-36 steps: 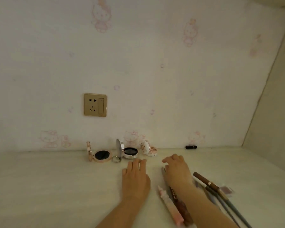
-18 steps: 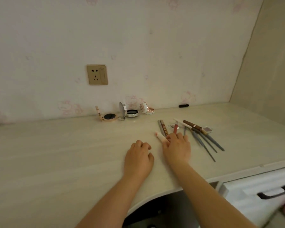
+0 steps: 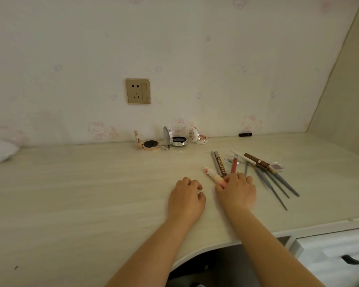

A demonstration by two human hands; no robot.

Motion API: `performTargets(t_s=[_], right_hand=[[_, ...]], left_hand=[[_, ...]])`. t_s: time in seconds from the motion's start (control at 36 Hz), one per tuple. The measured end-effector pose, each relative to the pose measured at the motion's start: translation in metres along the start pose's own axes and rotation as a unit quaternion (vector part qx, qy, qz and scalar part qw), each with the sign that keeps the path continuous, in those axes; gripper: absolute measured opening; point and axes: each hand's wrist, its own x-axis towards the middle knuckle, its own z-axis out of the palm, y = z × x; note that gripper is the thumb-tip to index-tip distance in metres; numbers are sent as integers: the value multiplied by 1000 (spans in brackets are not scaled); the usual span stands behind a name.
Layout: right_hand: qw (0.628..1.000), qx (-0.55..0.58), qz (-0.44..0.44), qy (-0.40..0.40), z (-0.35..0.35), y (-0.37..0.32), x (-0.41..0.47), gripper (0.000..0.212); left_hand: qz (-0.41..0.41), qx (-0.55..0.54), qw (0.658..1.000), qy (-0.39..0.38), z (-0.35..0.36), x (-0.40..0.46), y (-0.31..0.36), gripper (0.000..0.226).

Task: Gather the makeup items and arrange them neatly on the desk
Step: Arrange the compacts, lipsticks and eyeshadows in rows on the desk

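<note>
A pale wooden table [image 3: 81, 183] sits against a wall with faint pink cat wallpaper [image 3: 174, 48] and a gold wall socket [image 3: 138, 91]. The left hand [image 3: 186, 198] rests in the middle of the frame with fingers loosely curled, its grip holding nothing. Just right of it, the right hand [image 3: 236, 191] lies on the near ends of the long sticks, fingers bent over a pink and white tube [image 3: 212, 175]; I cannot tell if its grip is closed on the tube. The tube points to the upper left. The brown lettered pencil [image 3: 220, 163] and red lip tube [image 3: 234, 165] point up toward the wall. Grey thin pencils [image 3: 278, 183] slant to the lower right. Three open round compacts [image 3: 172, 138] stand by the wall.
</note>
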Motion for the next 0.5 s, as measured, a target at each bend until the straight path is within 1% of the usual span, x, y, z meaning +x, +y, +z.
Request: performTargets(t_s=[0.11, 0.22, 0.33, 0.42, 0.5], right_hand=[[1000, 19, 9, -2, -1, -1, 0, 31], [999, 42, -6, -3, -1, -3, 0, 26], [988, 151, -15, -14, -2, -6, -3, 23], [966, 254, -31, -33, -4, -12, -8, 25], [944, 314, -62, -76, -3, -25, -15, 23]], left_hand=[[-19, -33, 999, 7, 1, 1, -3, 25], [-48, -80, 995, 15, 2, 5, -7, 22], [-91, -147, 984, 32, 0, 10, -12, 26], [-113, -196, 973, 41, -3, 12, -14, 28], [-126, -257, 958, 25, -9, 14, -14, 29]])
